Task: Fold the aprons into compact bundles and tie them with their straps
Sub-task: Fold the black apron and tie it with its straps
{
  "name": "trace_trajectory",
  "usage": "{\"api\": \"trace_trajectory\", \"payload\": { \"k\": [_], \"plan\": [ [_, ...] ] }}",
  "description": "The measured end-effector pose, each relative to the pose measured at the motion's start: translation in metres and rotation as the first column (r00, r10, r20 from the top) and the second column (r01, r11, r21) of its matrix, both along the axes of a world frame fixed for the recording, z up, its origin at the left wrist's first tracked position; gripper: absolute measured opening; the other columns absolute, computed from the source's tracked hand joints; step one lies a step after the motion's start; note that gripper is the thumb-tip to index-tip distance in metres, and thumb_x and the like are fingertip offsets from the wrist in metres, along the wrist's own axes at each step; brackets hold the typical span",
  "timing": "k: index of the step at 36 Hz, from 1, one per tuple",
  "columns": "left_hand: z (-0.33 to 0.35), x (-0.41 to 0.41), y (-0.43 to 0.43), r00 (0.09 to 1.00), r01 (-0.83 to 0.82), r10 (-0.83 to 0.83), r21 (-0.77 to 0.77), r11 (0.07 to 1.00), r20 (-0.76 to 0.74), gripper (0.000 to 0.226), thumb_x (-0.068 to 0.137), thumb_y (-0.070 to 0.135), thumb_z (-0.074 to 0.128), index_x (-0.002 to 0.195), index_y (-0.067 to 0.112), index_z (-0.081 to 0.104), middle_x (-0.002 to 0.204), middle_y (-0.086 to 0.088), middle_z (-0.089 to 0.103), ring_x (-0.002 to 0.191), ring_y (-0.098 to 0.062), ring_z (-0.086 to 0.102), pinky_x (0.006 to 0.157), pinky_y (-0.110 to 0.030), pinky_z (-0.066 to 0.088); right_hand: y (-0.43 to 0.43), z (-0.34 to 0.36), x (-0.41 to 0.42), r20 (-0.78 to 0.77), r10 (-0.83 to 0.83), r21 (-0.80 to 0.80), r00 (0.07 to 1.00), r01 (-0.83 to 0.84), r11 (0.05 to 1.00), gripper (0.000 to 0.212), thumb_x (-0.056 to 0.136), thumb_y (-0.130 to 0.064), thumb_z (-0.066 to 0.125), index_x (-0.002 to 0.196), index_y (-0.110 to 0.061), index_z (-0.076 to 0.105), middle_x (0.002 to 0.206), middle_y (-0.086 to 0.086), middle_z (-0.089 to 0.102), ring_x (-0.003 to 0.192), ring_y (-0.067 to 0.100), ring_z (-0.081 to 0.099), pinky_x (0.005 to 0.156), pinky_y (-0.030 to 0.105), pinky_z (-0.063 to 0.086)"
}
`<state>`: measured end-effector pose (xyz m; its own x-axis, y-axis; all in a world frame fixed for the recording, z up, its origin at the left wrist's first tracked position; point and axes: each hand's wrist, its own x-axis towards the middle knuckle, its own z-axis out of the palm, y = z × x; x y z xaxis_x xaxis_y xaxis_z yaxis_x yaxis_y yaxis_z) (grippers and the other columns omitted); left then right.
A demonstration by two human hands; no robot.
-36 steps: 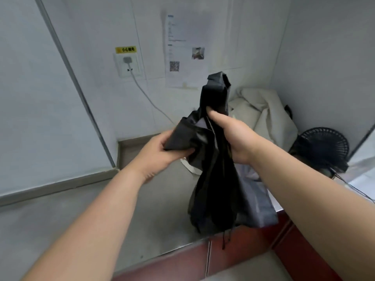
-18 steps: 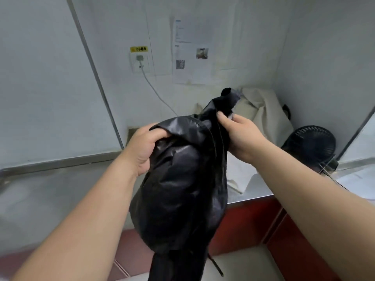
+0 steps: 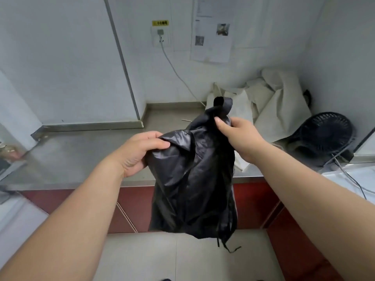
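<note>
— Where is our apron (image 3: 192,179)?
— Hanging below our fingers (image 3: 162,143): left hand (image 3: 138,153) clamped on one top fold, right hand (image 3: 241,136) pinching the bunched top.
— Handling?
— Light, limp, slippery, we judge; grip gathered fabric, straps (image 3: 227,239) dangling beneath.

– Where is there room over the bench (image 3: 81,155)?
– Its left and middle lie bare, back to the low ledge (image 3: 89,125) at its rear left.
– What stands in your way?
– A heap of pale cloth (image 3: 280,110) fills the bench's rear right corner, with a black fan (image 3: 326,136) at its right end. A white cable (image 3: 176,72) drops to the bench beside the heap. The black apron (image 3: 192,179), gripped by my left hand (image 3: 140,153) and right hand (image 3: 241,138), hangs before the bench's front edge.
</note>
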<state>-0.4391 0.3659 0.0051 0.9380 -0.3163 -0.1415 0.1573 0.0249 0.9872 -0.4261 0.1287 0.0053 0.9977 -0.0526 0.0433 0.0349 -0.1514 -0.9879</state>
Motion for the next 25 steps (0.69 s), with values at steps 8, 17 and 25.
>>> {"api": "trace_trajectory", "payload": {
  "k": [8, 17, 25],
  "plan": [
    [-0.006, -0.013, 0.006, 0.921, -0.371, 0.381, -0.117, 0.921, 0.082, 0.018, 0.066, 0.002, 0.067, 0.069, 0.015, 0.055, 0.063, 0.0, 0.061, 0.065, -0.013, 0.055, 0.068, -0.027, 0.042, -0.011, -0.006, -0.01, 0.047, -0.033, -0.215, 0.998, 0.042, 0.976, 0.009, 0.092, -0.012, 0.055, 0.093, -0.004, 0.059, 0.088, 0.013, 0.064, 0.08, 0.021, 0.058, 0.073, 0.034, 0.047],
    [-0.001, -0.02, 0.013, 0.954, -0.241, 0.139, 0.41, 0.879, 0.264, 0.037, 0.066, 0.005, 0.07, 0.09, 0.034, 0.072, 0.091, -0.001, 0.07, 0.082, -0.013, 0.06, 0.088, -0.028, 0.046, -0.027, 0.016, -0.024, -0.025, 0.087, -0.045, 0.996, -0.088, 0.995, 0.028, 0.087, 0.008, 0.053, 0.072, -0.015, 0.059, 0.069, 0.002, 0.058, 0.057, 0.01, 0.053, 0.05, 0.013, 0.042],
    [0.011, -0.026, -0.005, 0.884, -0.407, 0.426, -0.131, 0.904, 0.192, 0.02, 0.091, 0.004, 0.054, 0.079, 0.015, 0.067, 0.065, 0.004, 0.069, 0.057, -0.007, 0.061, 0.056, -0.017, 0.049, -0.036, 0.024, -0.033, -0.004, 0.098, 0.047, 0.995, -0.098, 0.994, 0.02, 0.089, -0.013, 0.061, 0.069, -0.009, 0.063, 0.054, -0.004, 0.059, 0.05, 0.007, 0.054, 0.047, 0.016, 0.04]
  ]
}}
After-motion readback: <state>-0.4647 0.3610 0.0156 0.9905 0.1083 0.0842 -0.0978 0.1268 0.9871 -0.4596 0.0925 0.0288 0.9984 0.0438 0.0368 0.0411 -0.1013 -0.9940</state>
